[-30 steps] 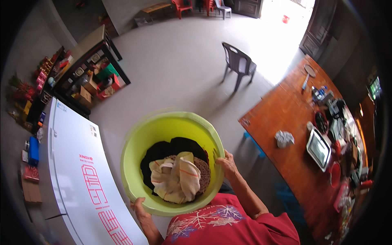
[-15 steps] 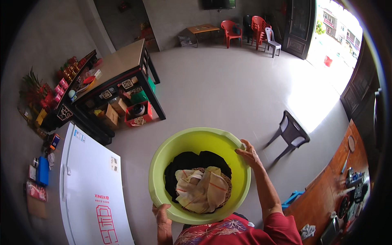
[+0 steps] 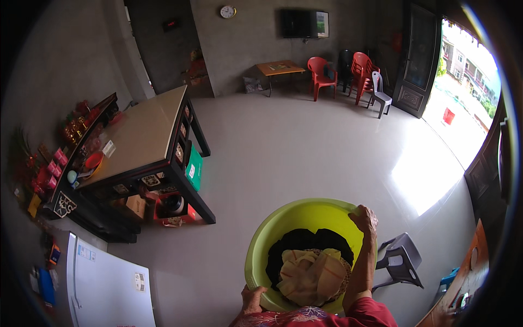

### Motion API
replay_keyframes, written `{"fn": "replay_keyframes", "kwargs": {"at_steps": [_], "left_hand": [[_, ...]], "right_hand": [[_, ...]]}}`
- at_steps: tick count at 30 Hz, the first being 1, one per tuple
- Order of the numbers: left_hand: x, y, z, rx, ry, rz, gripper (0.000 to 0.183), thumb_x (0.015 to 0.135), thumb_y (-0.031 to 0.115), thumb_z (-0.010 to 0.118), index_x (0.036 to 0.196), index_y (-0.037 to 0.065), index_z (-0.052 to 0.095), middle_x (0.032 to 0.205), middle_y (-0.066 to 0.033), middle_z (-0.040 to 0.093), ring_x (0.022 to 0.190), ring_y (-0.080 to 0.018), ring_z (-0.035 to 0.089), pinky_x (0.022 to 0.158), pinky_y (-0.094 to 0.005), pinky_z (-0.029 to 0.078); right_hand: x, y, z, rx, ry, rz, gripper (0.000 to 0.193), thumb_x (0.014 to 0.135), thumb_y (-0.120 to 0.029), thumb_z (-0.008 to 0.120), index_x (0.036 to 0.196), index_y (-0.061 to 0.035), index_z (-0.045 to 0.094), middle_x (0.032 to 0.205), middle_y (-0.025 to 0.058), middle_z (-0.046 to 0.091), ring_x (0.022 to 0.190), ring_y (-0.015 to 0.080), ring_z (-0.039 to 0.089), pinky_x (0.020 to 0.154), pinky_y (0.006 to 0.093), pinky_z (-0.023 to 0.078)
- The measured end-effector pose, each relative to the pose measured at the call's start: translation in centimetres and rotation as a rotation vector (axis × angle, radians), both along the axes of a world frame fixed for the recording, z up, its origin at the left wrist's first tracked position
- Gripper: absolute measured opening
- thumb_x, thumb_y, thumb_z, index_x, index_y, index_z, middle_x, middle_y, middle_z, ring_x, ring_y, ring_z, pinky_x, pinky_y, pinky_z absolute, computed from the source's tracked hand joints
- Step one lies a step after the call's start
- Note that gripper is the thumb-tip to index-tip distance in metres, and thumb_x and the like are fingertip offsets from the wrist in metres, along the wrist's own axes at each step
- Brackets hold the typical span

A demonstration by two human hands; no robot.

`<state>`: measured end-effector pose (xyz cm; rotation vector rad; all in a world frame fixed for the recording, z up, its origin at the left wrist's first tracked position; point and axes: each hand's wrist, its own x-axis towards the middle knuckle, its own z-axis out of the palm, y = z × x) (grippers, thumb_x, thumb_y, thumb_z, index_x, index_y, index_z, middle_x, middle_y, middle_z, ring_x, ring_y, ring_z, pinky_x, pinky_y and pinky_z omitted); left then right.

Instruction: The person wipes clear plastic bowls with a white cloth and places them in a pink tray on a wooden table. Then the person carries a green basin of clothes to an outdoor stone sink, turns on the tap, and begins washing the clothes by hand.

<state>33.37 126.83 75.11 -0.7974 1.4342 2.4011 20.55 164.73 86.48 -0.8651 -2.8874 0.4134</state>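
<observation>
At lower centre, a lime-green plastic basin (image 3: 310, 214) is lying between my hands, carrying black clothing (image 3: 286, 242) and a red-striped cloth (image 3: 310, 278); my right hand (image 3: 364, 219) is clasping its upper-right edge, my left hand (image 3: 253, 300) its lower-left, fingers hiding beneath.

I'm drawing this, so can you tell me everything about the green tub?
The tub is round and yellow-green, with a thick rim and plastic-looking walls. It is held up in front of a red shirt, mouth upward. The left hand grips its near left rim, the right hand its far right rim. Inside lie a black cloth, a speckled cloth and a pale striped cloth.
</observation>
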Motion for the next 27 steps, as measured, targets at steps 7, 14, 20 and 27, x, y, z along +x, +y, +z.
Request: {"fn": "replay_keyframes", "kwargs": {"at_steps": [7, 14, 20, 27], "left_hand": [[-7.1, 0.1, 6.6, -0.026, -0.079, -0.015, 0.045, 0.065, 0.007, 0.066, 0.108, -0.002, 0.055, 0.098, -0.0106, 0.060, 0.087, -0.0229, 0.057, 0.076, -0.0363, 0.047], [-16.3, 0.6, 7.6, -0.056, -0.003, -0.099, 0.041, 0.066, 0.007, 0.066, 0.105, -0.001, 0.056, 0.092, -0.0086, 0.060, 0.086, -0.0205, 0.057, 0.075, -0.0350, 0.047], [-24.6, 1.3, 8.2, 0.033, 0.094, -0.058, 0.040, 0.066, 0.005, 0.065, 0.104, 0.000, 0.055, 0.090, -0.0067, 0.058, 0.081, -0.0181, 0.056, 0.071, -0.0331, 0.047], [-34.0, 1.0, 8.1, -0.016, 0.024, -0.029, 0.041, 0.068, 0.005, 0.063, 0.108, -0.002, 0.054, 0.094, -0.0095, 0.059, 0.084, -0.0199, 0.057, 0.073, -0.0337, 0.047]], "right_hand": [[-10.8, -2.0, 6.0, 0.113, 0.046, 0.124, 0.044, 0.072, -0.042, 0.066, 0.098, -0.0091, 0.055, 0.095, 0.0147, 0.062, 0.090, 0.0333, 0.060, 0.074, 0.0466, 0.047], [-18.0, -0.1, 5.2, 0.135, 0.058, 0.098, 0.042, 0.074, -0.040, 0.066, 0.097, -0.0081, 0.052, 0.095, 0.0153, 0.061, 0.090, 0.0352, 0.059, 0.074, 0.0469, 0.046], [-23.6, 1.3, 7.2, 0.160, 0.115, 0.072, 0.038, 0.075, -0.036, 0.064, 0.096, -0.0071, 0.051, 0.096, 0.0144, 0.061, 0.090, 0.0352, 0.058, 0.074, 0.0472, 0.045], [-35.6, -0.3, 8.4, 0.094, 0.143, 0.142, 0.037, 0.076, -0.034, 0.062, 0.102, -0.0087, 0.052, 0.101, 0.0134, 0.060, 0.093, 0.0363, 0.057, 0.075, 0.0476, 0.045]]}}
